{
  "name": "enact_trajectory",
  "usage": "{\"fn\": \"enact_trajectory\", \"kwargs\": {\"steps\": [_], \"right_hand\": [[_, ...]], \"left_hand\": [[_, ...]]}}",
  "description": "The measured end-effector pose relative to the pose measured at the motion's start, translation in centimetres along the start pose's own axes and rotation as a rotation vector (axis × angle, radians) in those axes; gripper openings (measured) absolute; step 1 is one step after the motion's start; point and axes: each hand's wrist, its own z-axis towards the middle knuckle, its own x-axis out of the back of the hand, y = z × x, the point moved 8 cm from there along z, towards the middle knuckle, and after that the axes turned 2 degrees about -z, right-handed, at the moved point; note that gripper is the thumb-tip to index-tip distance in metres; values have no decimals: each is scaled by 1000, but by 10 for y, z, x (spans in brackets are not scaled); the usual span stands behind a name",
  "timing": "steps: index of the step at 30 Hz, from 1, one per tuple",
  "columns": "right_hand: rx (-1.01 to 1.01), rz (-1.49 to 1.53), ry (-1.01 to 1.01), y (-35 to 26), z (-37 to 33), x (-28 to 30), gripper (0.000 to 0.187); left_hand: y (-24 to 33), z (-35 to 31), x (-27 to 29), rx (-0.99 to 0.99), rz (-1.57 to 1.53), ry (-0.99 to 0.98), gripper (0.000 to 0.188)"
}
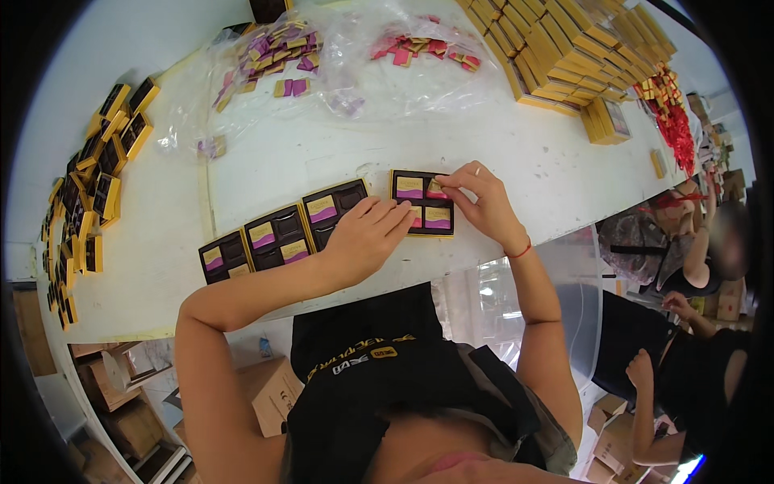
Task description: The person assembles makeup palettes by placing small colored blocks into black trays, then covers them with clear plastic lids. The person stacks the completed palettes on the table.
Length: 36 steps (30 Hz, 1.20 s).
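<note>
A dark tray-box with a gold rim [439, 235] lies on the table in front of me, split into square compartments. Purple-and-gold wrapped pieces fill its upper left and lower right compartments. My right hand [485, 206] pinches a pink-and-gold wrapped square [436, 190] at the upper right compartment. My left hand [364, 240] reaches over the box's left edge with fingers stretched, the tips at a pink wrapped square [416, 216] in the lower left compartment; its thumb is hidden. Left of it stand three similar boxes in a row, including a partly filled box [278, 235], partly covered by my forearm.
Clear plastic sheets hold loose purple-and-gold pieces [282, 52] and pink pieces [403, 55] at the back. Gold boxes [556, 56] are stacked back right, beside red ribbon [677, 133]. Dark-and-gold boxes [101, 181] pile up at far left. Another person [677, 363] is at right.
</note>
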Motion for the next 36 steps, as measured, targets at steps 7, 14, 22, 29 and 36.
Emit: {"fn": "enact_trajectory", "kwargs": {"steps": [7, 14, 22, 29, 36], "right_hand": [[195, -207, -101, -29, -8, -7, 27], [112, 13, 160, 28, 71, 25, 21], [-441, -592, 310, 215, 174, 29, 32], [-284, -512, 503, 193, 143, 31, 22], [-372, 102, 574, 157, 113, 34, 21]], "left_hand": [[1, 6, 0, 24, -62, -41, 32], [-102, 76, -12, 355, -340, -30, 20], [-255, 153, -99, 490, -101, 187, 37], [-244, 152, -123, 581, -199, -42, 38], [-206, 112, -77, 894, -1609, 202, 37]]}}
